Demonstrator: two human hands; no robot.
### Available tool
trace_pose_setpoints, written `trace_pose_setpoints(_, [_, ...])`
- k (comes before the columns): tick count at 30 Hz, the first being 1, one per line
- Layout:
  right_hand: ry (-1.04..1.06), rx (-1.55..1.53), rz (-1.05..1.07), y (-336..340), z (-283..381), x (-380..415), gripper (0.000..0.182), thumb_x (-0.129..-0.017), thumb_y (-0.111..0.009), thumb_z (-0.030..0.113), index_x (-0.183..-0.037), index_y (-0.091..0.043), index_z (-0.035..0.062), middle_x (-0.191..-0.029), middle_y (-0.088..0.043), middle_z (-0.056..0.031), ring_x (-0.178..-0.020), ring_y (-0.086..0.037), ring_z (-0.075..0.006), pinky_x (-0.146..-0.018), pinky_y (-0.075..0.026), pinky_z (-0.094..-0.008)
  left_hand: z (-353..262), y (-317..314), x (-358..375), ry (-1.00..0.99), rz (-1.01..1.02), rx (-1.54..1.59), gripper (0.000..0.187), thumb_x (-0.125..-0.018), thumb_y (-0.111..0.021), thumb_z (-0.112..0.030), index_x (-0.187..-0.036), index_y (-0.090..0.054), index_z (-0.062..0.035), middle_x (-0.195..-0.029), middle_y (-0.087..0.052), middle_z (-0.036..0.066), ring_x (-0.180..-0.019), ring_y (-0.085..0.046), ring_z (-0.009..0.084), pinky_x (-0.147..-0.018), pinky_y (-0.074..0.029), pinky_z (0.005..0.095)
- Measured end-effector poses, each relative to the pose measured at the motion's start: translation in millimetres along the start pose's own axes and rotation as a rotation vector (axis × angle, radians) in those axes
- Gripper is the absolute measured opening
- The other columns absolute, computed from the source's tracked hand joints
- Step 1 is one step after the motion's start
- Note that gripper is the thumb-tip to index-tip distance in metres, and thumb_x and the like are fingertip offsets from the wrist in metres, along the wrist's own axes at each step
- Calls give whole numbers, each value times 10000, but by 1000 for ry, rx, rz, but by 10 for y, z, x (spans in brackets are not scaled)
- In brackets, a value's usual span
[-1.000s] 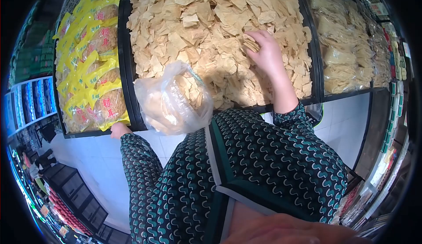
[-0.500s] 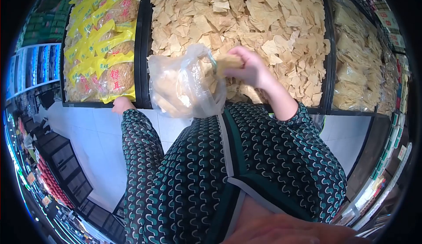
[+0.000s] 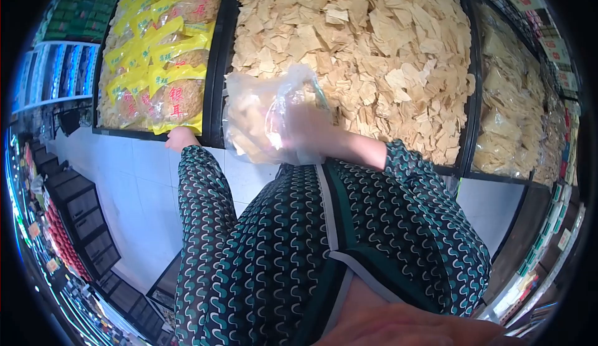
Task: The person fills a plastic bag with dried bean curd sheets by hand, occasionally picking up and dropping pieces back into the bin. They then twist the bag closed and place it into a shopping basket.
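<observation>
A: Where is the clear plastic bag (image 3: 245, 125)?

B: At the near left corner of the middle bin, with pale pieces showing through it. Its left side comes right up by the black divider (image 3: 219, 53), and its bottom reaches past the bin's front edge, close to the patterned garment (image 3: 268, 234).

A: And the hands?

B: The right hand (image 3: 302, 125) is at the bag, blurred, so I can't tell whether it grips anything. The left hand (image 3: 181, 137) lies at the front rim (image 3: 128, 132) of the left bin; whether it clasps that rim, I can't tell.

A: How much room is there?

B: Dried beige flakes (image 3: 398, 90) spread openly beyond the bag and to its right, as far as the right divider (image 3: 471, 103). On the left, the yellow-topped packets (image 3: 177, 94) come close to the left hand. Past the right divider lie bagged dried goods (image 3: 507, 115). Pale floor tiles (image 3: 137, 178) show below the left bin, beside the left sleeve (image 3: 202, 190).
</observation>
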State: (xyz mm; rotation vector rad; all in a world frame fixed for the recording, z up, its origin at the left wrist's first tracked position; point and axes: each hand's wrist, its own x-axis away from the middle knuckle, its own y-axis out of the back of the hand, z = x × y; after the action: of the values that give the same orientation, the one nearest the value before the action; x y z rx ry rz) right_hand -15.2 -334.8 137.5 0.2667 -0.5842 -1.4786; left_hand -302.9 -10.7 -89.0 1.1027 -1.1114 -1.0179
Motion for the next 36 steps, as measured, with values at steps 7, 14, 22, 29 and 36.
trace_pose_setpoints(7, [214,238,-928,-161,-761,814,404,-741,-753,75,-1114,-630,-20,-1040,-635,-159,-934,-612,-316,-813,-507,-384,-19,-253,-13,208,-153,511,407,-978,-356,-267,-1154,-407,96,-1075,-617,322,-1004,-618,454,-839,-503,506])
trace_pose_setpoints(14, [-504,898,-1405,-187,-1635,2585,529,-885,-688,207,-1288,-483,-68,-1273,-527,-222,-1157,-502,-377,-1016,-382,-452,-375,662,666,525,-209,855,359,-972,-385,-258,-1112,-441,67,-1024,-634,311,-967,-624,450,-863,-473,499])
trace_pose_setpoints(22, [-1095,567,-1682,-470,-2313,3749,691,-870,-625,459,-1218,-499,-125,-1177,-567,-288,-1109,-546,-425,-970,-431,-487,-382,876,772,578,-134,887,320,-981,-399,-259,-1105,-434,33,-1075,-610,287,-979,-621,439,-855,-488,503])
trace_pose_setpoints(29, [-1664,104,-1715,-410,-2357,3392,835,-853,-571,613,-1170,-516,-157,-1131,-585,-320,-1081,-569,-447,-944,-454,-499,-355,855,747,571,-118,898,323,-986,-405,-273,-1113,-429,24,-1088,-597,281,-993,-614,433,-863,-485,508])
trace_pose_setpoints(36, [-1768,-56,-1712,-405,-2431,3383,884,-835,-552,658,-1161,-522,-163,-1111,-593,-322,-1071,-575,-449,-936,-460,-501,-353,890,763,560,-94,924,330,-990,-382,-271,-1131,-415,25,-1111,-592,295,-1011,-607,441,-871,-478,519])
